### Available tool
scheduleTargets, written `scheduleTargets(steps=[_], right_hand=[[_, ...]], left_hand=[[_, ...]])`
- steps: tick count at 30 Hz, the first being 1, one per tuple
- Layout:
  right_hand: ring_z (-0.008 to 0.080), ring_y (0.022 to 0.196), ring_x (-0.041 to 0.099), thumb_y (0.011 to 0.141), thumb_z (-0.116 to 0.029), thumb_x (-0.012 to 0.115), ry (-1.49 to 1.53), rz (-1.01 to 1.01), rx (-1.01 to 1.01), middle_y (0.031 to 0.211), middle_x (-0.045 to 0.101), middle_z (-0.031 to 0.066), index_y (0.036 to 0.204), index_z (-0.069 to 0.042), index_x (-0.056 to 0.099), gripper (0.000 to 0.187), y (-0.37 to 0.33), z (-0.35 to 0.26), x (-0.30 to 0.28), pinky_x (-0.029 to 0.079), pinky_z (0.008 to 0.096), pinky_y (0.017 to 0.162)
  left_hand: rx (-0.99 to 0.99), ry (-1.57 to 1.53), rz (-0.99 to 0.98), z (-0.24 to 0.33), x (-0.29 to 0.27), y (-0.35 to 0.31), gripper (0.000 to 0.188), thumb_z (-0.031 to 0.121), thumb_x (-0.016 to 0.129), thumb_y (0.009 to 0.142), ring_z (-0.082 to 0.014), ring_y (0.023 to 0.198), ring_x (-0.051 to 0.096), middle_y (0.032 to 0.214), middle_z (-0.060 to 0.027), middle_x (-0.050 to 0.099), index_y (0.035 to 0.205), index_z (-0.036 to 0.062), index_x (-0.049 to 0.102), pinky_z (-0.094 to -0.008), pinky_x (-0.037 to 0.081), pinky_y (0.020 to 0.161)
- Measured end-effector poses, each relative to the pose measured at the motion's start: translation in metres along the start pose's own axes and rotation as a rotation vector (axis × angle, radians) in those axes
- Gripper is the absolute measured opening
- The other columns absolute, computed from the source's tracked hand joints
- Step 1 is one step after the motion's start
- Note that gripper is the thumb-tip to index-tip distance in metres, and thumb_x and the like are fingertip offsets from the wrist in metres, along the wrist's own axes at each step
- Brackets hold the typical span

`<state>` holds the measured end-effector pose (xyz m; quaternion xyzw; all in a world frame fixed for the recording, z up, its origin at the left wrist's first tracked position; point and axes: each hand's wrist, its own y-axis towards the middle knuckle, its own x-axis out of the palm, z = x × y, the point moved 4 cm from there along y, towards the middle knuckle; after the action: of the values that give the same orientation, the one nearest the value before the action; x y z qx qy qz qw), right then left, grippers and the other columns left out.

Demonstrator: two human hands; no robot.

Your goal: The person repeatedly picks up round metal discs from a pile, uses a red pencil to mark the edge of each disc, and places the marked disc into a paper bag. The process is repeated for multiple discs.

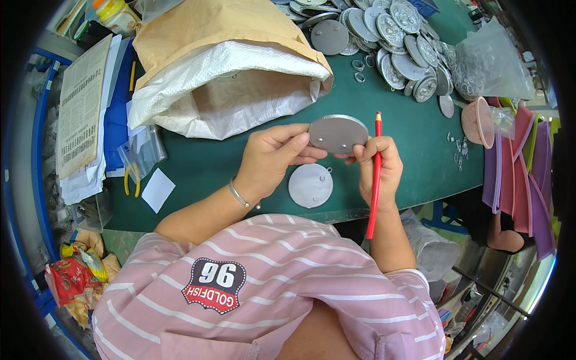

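A round grey metal disc [337,135] with small studs on its face is held tilted up above the green table. My left hand [273,153] grips its left edge between thumb and fingers. At the disc's lower right edge, my right hand [380,165] pinches it too, with a red pencil [375,186] tucked upright in the same fingers. Below the held disc, another silver disc [310,186] with a small loop at its rim lies flat on the table.
An open paper-and-white-woven sack [225,90] lies at the back left. Several metal discs [390,36] are heaped at the far right, near a plastic bag [492,63] and a pink cup [478,123]. Small rings [359,71] lie before the heap. Papers [84,114] and yellow-handled pliers [132,180] sit left.
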<state>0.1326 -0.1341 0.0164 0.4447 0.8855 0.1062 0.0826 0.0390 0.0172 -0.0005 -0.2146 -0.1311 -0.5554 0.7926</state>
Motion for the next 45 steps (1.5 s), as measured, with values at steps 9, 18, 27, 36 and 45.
scheduleTargets(steps=[9,18,27,36,45], right_hand=[[0.0261,0.087,0.066,0.072,0.015,0.053,-0.374,-0.153,-0.382,0.105,0.063,0.0224,0.070,-0.003,0.045,0.020,0.007,-0.012,0.003,0.052,0.0294,0.072],[0.0187,0.082,0.066,0.077,0.008,0.054,-0.355,0.137,-0.166,0.090,0.066,0.0199,0.075,0.000,0.044,0.013,0.061,0.020,-0.033,0.051,0.0285,0.074],[0.0419,0.067,0.059,0.081,-0.020,0.063,-0.946,0.175,-0.037,0.068,0.059,0.0201,0.082,-0.004,0.046,0.024,0.153,0.045,0.011,0.045,0.0480,0.058],[0.0199,0.051,0.052,0.076,-0.008,0.069,-0.543,0.428,-0.288,0.059,0.053,0.0073,0.069,-0.003,0.045,0.025,0.144,0.050,-0.010,0.043,0.0293,0.053],[0.0151,0.055,0.060,0.073,0.005,0.069,-0.491,0.347,-0.557,0.074,0.065,0.0132,0.067,-0.004,0.041,0.031,0.051,-0.033,-0.019,0.048,0.0237,0.051]], left_hand=[[-0.212,-0.468,0.003,-0.001,-0.006,0.007,0.021,0.006,0.053,0.087,-0.0238,0.097,0.062,0.108,-0.0124,0.060,0.106,-0.0014,0.057,-0.0341,0.051,0.084],[0.224,-0.467,0.455,0.027,-0.089,0.021,0.024,-0.008,0.050,0.078,-0.0253,0.099,0.057,0.103,-0.0103,0.060,0.099,0.0017,0.057,-0.0405,0.048,0.090],[0.365,-0.521,0.336,0.035,-0.073,0.028,0.044,-0.011,0.047,0.079,-0.0229,0.105,0.052,0.117,-0.0123,0.049,0.121,0.0007,0.043,-0.0400,0.040,0.099],[0.191,-0.314,0.403,0.031,-0.054,0.020,0.032,-0.002,0.047,0.083,-0.0332,0.097,0.059,0.106,-0.0183,0.053,0.114,0.0005,0.039,-0.0393,0.053,0.081],[-0.315,-0.221,-0.245,0.002,0.004,0.002,0.035,0.025,0.048,0.092,-0.0298,0.100,0.059,0.112,-0.0208,0.055,0.115,-0.0007,0.044,-0.0398,0.052,0.082]])
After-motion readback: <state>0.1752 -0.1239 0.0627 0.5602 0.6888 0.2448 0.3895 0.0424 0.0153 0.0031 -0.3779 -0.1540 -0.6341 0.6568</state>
